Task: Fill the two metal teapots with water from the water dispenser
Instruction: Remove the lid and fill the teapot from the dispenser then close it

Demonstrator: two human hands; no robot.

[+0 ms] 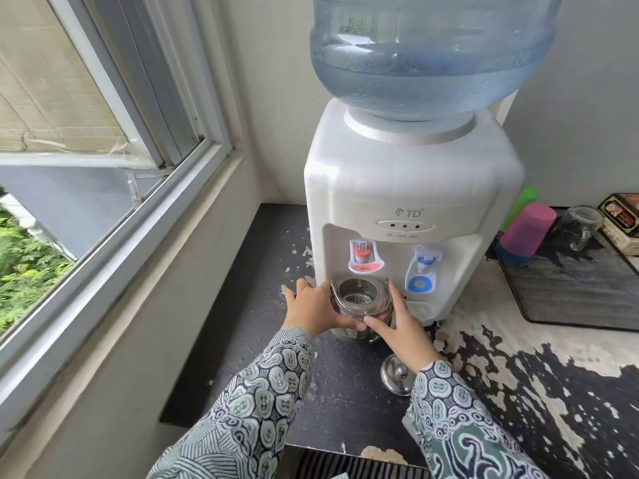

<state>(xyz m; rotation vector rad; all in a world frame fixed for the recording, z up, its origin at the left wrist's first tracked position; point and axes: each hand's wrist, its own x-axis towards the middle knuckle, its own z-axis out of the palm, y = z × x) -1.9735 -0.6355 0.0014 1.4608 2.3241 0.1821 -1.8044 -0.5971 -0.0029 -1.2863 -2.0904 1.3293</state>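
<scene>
An open metal teapot [361, 300] is being held under the red tap [363, 258] of the water dispenser [411, 188]. It is being gripped on both sides, by the left hand [316, 309] and the right hand [403, 321], probably so it is kept steady and nothing is spilled. Its lid [397, 375] is being kept aside on the worktop [345, 392], just behind the right hand, so water can be let in. No water is being seen coming out. A second teapot is not being seen.
</scene>
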